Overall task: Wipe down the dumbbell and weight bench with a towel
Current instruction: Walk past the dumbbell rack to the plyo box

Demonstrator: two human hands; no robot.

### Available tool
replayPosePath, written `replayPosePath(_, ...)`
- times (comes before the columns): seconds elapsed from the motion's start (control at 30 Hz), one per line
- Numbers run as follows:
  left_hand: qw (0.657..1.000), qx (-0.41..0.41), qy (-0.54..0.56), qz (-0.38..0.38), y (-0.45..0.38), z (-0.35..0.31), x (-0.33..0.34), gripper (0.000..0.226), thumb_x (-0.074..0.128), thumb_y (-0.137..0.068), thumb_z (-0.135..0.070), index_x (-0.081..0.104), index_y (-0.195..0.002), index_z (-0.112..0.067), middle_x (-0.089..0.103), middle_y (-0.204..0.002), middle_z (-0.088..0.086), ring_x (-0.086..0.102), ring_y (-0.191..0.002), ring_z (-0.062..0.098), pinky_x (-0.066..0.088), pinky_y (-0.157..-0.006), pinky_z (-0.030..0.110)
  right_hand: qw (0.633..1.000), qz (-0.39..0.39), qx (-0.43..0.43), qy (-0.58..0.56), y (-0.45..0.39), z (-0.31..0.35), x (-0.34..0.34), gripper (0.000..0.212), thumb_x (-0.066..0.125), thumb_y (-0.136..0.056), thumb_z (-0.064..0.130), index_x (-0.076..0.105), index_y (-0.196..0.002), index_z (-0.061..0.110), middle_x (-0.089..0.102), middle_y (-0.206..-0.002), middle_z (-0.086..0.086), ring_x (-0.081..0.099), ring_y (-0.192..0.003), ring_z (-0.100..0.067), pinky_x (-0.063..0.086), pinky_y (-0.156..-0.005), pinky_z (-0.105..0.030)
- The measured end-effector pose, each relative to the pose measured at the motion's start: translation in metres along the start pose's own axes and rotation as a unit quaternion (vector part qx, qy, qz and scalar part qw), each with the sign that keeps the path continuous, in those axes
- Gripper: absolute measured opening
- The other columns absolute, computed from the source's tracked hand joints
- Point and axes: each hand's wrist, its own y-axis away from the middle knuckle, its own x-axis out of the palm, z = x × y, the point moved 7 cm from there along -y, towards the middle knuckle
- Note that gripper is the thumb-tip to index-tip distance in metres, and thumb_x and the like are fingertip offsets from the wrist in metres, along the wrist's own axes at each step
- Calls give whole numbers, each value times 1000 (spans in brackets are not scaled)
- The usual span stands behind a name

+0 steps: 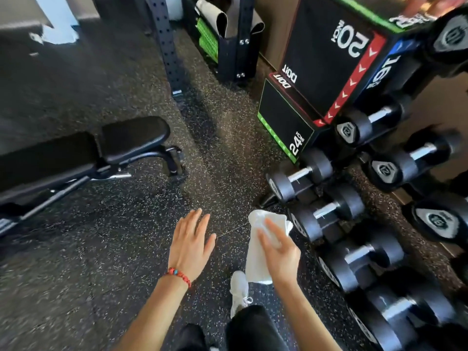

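Note:
My right hand [279, 252] grips a folded white towel [258, 259], held in the air above the speckled floor, just left of a rack of black dumbbells [326, 214]. The nearest dumbbell head lies a short way right of the towel, not touching it. My left hand [191, 247] hovers flat with fingers spread and holds nothing; a red bead bracelet is on its wrist. The black padded weight bench [76, 153] stands at the left, well away from both hands.
Stacked black plyo boxes [316, 79] stand at the upper right beside the dumbbell rack. A perforated black rack upright [167, 46] and a storage stand [233, 46] are behind. My white shoe [239, 292] is on the rubber floor [101, 262] below the towel.

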Motion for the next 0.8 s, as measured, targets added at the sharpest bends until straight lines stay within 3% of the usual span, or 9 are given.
replayPosePath(0.2, 1000, -8, -12, -15, -87, -9, 1, 44, 73, -77, -18, 61, -115, 1, 58, -122, 24, 57, -110, 40, 42, -93, 55, 1000, 8, -13, -13, -90, 33, 3, 33, 73, -77, 36, 66, -110, 34, 57, -66, 24, 54, -63, 12, 41, -55, -5)
replayPosePath(0.3, 1000, -21, -7, -19, -127, -5, 2, 44, 73, -78, -18, 61, -116, 0, 58, -123, 24, 56, -112, 40, 42, -94, 55, 999, 25, -5, -23, -131, 47, 15, 37, 72, -77, 39, 65, -113, 32, 57, -72, 25, 54, -70, 14, 41, -64, -16)
replayPosePath(0.37, 999, -33, -4, -25, -154, 3, 1, 41, 69, -82, -21, 61, -116, 1, 57, -123, 24, 56, -112, 41, 42, -94, 56, 999, 27, -2, -23, -157, 57, 26, 38, 72, -77, 39, 65, -114, 32, 60, -77, 21, 56, -73, 8, 41, -68, -18)
replayPosePath(0.47, 999, -33, -7, -27, -200, 18, 1, 44, 48, -88, -31, 62, -114, 2, 59, -121, 24, 57, -110, 41, 44, -91, 58, 999, 30, -6, -16, -200, 74, 50, 38, 72, -77, 39, 65, -113, 32, 59, -76, 19, 56, -69, 3, 44, -65, -21)
replayPosePath(0.6, 999, -23, -7, -38, -269, 45, 6, 41, 56, -87, -27, 62, -113, 4, 59, -120, 25, 57, -110, 42, 42, -91, 59, 999, 35, -3, -22, -260, 97, 91, 38, 72, -76, 40, 65, -112, 32, 60, -76, 21, 56, -70, 8, 46, -63, -18)
replayPosePath(0.7, 999, -13, 4, -30, -329, 72, 9, 39, 60, -87, -23, 61, -116, 3, 58, -122, 25, 55, -113, 42, 40, -95, 58, 999, 27, 2, -32, -306, 121, 120, 38, 72, -76, 43, 65, -112, 35, 65, -82, 11, 60, -74, -5, 50, -69, -26)
replayPosePath(0.8, 1000, 2, -1, -11, -391, 96, 6, 46, 44, -88, -31, 62, -115, 2, 59, -121, 24, 57, -111, 40, 43, -93, 56, 999, 16, 8, -39, -351, 150, 147, 37, 72, -76, 41, 65, -112, 35, 62, -80, 17, 58, -76, -2, 48, -70, -26)
